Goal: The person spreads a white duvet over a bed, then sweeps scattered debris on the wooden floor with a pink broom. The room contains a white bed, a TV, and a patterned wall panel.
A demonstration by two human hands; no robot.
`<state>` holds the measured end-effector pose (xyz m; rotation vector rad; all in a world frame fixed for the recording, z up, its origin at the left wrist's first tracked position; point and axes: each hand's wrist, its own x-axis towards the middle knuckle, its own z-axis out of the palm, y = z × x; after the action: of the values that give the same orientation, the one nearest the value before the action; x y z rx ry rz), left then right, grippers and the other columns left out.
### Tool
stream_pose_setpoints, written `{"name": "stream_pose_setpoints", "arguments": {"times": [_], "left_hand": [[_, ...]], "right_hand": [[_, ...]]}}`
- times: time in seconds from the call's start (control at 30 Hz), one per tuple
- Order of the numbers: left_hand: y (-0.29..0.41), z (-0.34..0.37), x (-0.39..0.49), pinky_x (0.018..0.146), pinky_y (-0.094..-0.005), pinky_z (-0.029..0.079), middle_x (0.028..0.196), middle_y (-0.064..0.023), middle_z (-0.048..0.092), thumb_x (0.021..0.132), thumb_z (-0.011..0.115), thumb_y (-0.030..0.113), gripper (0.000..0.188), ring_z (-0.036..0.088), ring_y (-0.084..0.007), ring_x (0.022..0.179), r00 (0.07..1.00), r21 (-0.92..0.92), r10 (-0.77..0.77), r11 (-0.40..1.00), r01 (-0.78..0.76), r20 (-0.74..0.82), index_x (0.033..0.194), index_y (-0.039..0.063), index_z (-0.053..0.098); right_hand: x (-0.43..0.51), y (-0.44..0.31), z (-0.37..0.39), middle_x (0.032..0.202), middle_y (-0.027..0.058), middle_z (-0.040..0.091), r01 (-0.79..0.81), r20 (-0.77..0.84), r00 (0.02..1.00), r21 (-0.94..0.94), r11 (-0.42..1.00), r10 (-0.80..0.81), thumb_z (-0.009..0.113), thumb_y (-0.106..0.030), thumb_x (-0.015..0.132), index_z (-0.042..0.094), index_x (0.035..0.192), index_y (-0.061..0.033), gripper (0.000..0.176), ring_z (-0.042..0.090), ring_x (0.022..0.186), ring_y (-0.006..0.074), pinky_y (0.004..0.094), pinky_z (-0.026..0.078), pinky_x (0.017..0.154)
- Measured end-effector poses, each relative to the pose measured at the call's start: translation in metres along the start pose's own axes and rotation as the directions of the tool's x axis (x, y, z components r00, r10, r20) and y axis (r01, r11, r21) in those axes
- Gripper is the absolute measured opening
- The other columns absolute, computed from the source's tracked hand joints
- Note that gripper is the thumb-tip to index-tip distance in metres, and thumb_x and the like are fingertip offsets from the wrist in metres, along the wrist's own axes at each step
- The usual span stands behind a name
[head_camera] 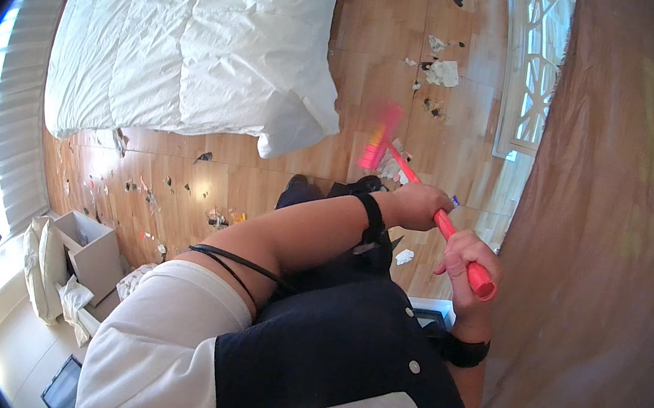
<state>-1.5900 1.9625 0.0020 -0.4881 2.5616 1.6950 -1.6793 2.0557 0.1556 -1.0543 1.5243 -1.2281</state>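
A red-handled broom slants across the view, and both of my hands grip its pole point(447, 225). My left hand point(422, 207) is wrapped around the middle of the pole. Closer to my body, my right hand point(471, 263) holds the pole near its end. The pink and yellow broom head point(380, 137) is blurred and lies over the wood-look floor point(375, 74). Pale scraps of paper point(392, 168) show beside the head, partly hidden by the pole. Another crumpled white scrap point(404, 256) rests on the floor left of my right hand.
A bed with a white duvet point(199, 45) fills the upper left. Paper and dark scraps point(443, 72) lie beyond the broom, with more litter point(145, 192) to the left. A white lattice panel point(536, 77) and large brown surface point(601, 240) border the right. A box point(88, 253) stands lower left.
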Motion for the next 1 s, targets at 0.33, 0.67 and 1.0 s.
{"name": "stream_pose_setpoints", "arguments": {"times": [0.33,0.67,1.0], "left_hand": [[0.023,-0.104,0.036,0.065,-0.0432,0.047,0.08,-0.0104,0.057,0.076,0.061,0.026,0.018,0.058,-0.0327,0.08,0.986,0.096,-0.058,0.993,0.074,-0.157,0.08,0.009,0.056],[-0.118,-0.191,0.12,0.071,-0.0444,0.046,0.083,-0.0151,0.059,0.066,0.062,0.004,0.016,0.057,-0.0355,0.086,0.985,0.027,-0.069,0.997,0.074,-0.159,0.081,0.007,0.057],[-0.059,-0.233,0.19,0.064,-0.0449,0.043,0.076,-0.0175,0.057,0.067,0.062,0.004,0.013,0.056,-0.0379,0.075,0.991,-0.343,0.106,0.93,-0.129,-0.085,0.077,0.005,0.053]], "right_hand": [[0.081,-0.051,-0.014,0.071,0.0084,0.053,0.095,-0.032,0.995,0.164,0.982,-0.091,0.062,0.0,0.077,0.048,0.072,-0.0043,0.015,0.053,0.069,0.0218,0.0335,0.045,0.066],[0.245,0.019,-0.003,0.079,0.0098,0.056,0.122,0.054,0.991,-0.049,0.991,-0.119,0.059,0.007,0.076,0.048,0.074,-0.0032,0.015,0.056,0.08,0.022,0.034,0.045,0.077],[0.311,-0.053,-0.039,0.077,0.0129,0.054,0.015,0.015,1.0,-0.131,0.991,-0.013,0.055,0.001,0.082,0.047,0.078,-0.001,0.009,0.053,0.073,0.0201,0.0287,0.049,0.057]]}}
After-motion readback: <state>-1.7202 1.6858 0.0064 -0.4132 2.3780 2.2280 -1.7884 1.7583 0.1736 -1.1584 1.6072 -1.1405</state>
